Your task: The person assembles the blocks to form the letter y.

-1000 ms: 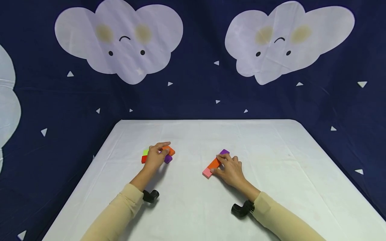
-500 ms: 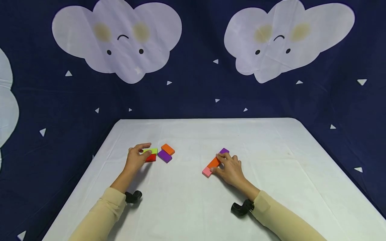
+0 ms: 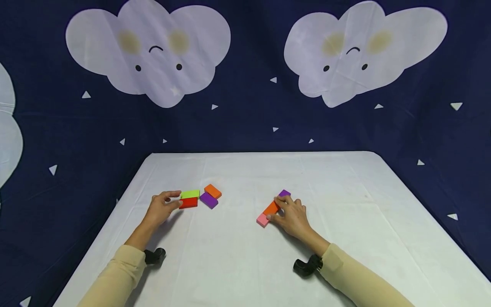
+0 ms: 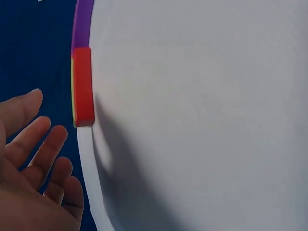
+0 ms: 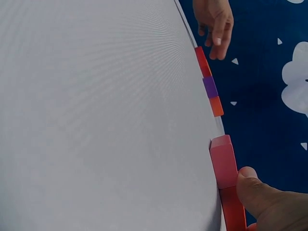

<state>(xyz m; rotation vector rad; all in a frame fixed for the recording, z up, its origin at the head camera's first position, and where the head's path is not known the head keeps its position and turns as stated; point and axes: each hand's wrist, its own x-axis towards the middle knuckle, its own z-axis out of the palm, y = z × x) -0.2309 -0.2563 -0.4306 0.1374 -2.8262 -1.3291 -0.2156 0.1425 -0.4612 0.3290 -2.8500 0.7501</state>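
Note:
My left hand (image 3: 159,209) is just left of a lime-green block (image 3: 190,194) and a red block (image 3: 188,203), which lie side by side. In the left wrist view its relaxed fingers (image 4: 53,144) stay apart from the red block (image 4: 83,86) and hold nothing. My right hand (image 3: 294,217) pinches an orange block (image 3: 271,208) between thumb and forefinger. This block lies in a slanting row, with a pink block (image 3: 262,220) at the near end and a purple block (image 3: 284,193) at the far end. In the right wrist view the thumb (image 5: 255,190) rests by the pink-orange joint.
Right of the green and red pair, a second purple block (image 3: 209,200) touches another orange block (image 3: 212,191). All lie on a white-covered table (image 3: 238,256). Behind it hangs a dark blue cloth (image 3: 245,106) with clouds and small triangles.
My left hand has moved left from over the orange and purple blocks, past the green and red ones, uncovering them. My right hand and its row of blocks have stayed put.

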